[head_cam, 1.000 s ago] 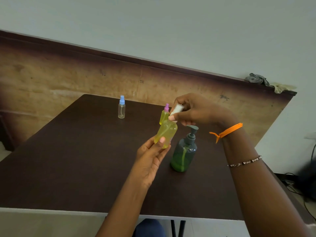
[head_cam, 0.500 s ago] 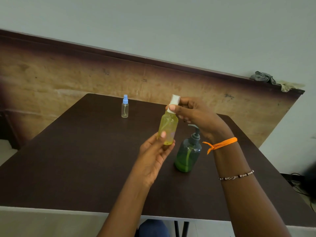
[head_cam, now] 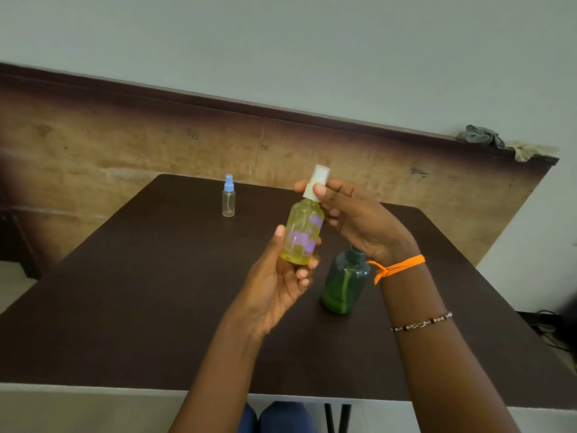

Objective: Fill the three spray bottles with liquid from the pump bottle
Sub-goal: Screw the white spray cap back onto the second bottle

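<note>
Fingers of the left hand [head_cam: 281, 276] curl round the base of a yellow spray bottle [head_cam: 301, 234], holding it up above the bench [head_cam: 125, 292], tilted a little. The right hand [head_cam: 352, 214] pinches its white spray cap [head_cam: 317, 182] between thumb and fingertips, the other fingers loosely bent. The bottle looks yellow all the way up, though whether that is liquid or tinted plastic cannot be told. The step in hand seems to be turning the cap, on or off. A purple shape shows through the bottle and may be something behind it. The green pump bottle [head_cam: 345, 282] stands on the bench just below the right wrist. A small clear bottle with a blue cap [head_cam: 228, 196] stands well apart, apparently empty. Next would likely come finishing the twist while keeping the bottle steady.
</note>
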Action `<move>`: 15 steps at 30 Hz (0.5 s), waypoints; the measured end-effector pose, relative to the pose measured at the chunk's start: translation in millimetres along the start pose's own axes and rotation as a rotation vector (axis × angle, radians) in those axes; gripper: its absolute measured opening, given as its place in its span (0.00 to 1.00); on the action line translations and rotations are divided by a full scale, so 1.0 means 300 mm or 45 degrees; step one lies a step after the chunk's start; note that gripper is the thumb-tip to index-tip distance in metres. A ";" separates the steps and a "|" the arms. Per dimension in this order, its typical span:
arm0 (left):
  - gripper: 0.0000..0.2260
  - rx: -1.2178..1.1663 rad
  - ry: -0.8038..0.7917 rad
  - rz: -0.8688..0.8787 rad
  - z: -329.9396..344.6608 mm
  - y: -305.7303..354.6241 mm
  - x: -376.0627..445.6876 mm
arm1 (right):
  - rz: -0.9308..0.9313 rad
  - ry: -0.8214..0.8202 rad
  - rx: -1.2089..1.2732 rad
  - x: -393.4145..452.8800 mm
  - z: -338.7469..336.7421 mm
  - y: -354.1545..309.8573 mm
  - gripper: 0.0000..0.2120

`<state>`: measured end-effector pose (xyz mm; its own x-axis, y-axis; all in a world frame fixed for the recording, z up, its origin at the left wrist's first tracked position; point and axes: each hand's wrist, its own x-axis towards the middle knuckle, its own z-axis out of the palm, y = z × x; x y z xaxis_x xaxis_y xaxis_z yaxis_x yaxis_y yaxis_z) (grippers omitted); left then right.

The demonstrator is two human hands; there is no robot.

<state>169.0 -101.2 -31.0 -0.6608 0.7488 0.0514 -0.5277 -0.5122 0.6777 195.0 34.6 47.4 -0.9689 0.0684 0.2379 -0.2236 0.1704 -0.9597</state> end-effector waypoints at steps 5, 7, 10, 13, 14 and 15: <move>0.10 0.449 0.175 0.281 0.005 -0.021 0.019 | 0.074 0.336 -0.125 0.006 0.031 0.016 0.09; 0.07 0.677 0.301 0.458 0.007 -0.044 0.030 | 0.078 0.469 -0.207 0.013 0.049 0.028 0.11; 0.08 0.680 0.328 0.547 0.024 -0.049 0.029 | 0.041 0.592 -0.252 0.019 0.070 0.032 0.14; 0.15 0.291 0.224 0.333 0.045 -0.023 0.012 | -0.028 0.474 -0.175 0.006 0.063 0.004 0.11; 0.17 0.136 0.175 0.216 0.046 -0.010 0.006 | -0.038 0.361 -0.110 -0.003 0.059 -0.007 0.10; 0.18 0.002 0.097 0.096 0.043 0.002 0.000 | -0.045 0.255 -0.038 -0.010 0.051 -0.014 0.10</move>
<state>175.6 -96.2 -21.0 -0.7373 0.6740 0.0461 -0.4745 -0.5652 0.6749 197.2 18.6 48.3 -0.9194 0.2555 0.2991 -0.2509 0.2047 -0.9461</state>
